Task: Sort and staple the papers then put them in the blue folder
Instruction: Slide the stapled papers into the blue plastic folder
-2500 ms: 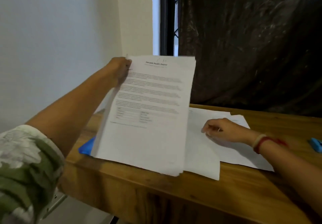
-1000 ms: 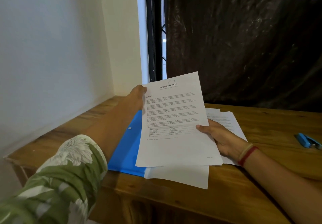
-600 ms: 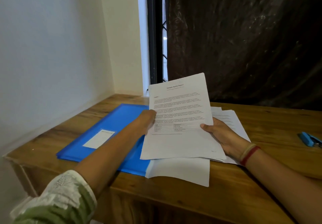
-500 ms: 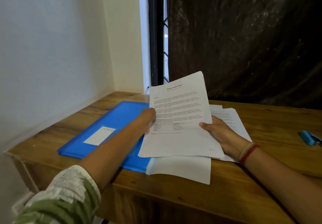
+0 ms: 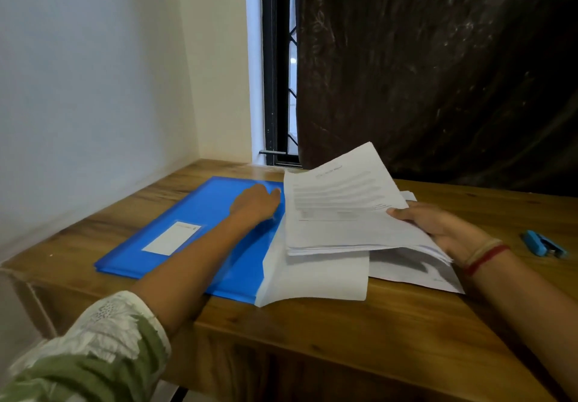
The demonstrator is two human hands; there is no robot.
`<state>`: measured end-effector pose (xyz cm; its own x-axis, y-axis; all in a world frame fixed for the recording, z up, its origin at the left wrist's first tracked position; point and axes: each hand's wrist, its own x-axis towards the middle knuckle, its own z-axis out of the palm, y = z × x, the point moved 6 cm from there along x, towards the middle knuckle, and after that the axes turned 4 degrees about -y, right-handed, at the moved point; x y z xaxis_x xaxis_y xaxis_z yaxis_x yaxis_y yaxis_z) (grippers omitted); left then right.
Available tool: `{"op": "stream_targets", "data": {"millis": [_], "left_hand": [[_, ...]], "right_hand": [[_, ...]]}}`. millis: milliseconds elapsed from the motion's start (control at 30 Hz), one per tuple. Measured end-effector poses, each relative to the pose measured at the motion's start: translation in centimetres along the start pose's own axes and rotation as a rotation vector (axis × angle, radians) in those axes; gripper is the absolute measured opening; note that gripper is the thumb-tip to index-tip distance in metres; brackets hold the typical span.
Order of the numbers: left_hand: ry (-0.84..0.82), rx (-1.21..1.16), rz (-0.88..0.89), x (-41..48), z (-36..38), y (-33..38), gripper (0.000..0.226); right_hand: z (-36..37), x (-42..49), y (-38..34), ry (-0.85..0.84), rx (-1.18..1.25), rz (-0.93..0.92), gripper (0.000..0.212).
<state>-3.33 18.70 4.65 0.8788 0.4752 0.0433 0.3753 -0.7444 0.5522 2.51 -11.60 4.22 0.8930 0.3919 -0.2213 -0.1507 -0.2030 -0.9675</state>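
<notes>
A blue folder [image 5: 194, 229] with a white label lies flat on the left of the wooden table [image 5: 344, 333]. My left hand [image 5: 255, 203] rests on the folder near its far right edge, fingers relaxed. My right hand [image 5: 438, 223] grips a printed stack of papers [image 5: 341, 211] by its right side and holds it tilted just above the table. More loose white sheets [image 5: 316, 276] lie under the stack, partly over the folder's right edge. A blue stapler [image 5: 544, 243] lies on the table at the far right.
A white wall runs along the left of the table. A dark curtain [image 5: 438, 73] hangs behind it, with a barred window [image 5: 278, 89] in the gap. The table's front edge is close to me.
My left hand has let go of the printed stack and moved left onto the blue folder. My right hand alone now holds the stack, which has dropped lower and tilted right.
</notes>
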Motion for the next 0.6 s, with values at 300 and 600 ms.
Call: {"op": "stream_targets", "data": {"millis": [300,600], "left_hand": [[-0.221,0.476,0.056,-1.2,0.9,-0.7,0.045],[-0.128,0.492,0.167,-0.8,-0.7,0.7,0.031]], "right_hand": [[-5.4,-0.7,-2.3,0.022,-0.415,0.031,0.046],[-6.2,-1.8,-7.2,-0.199,-0.530,0.045,0.082]]}}
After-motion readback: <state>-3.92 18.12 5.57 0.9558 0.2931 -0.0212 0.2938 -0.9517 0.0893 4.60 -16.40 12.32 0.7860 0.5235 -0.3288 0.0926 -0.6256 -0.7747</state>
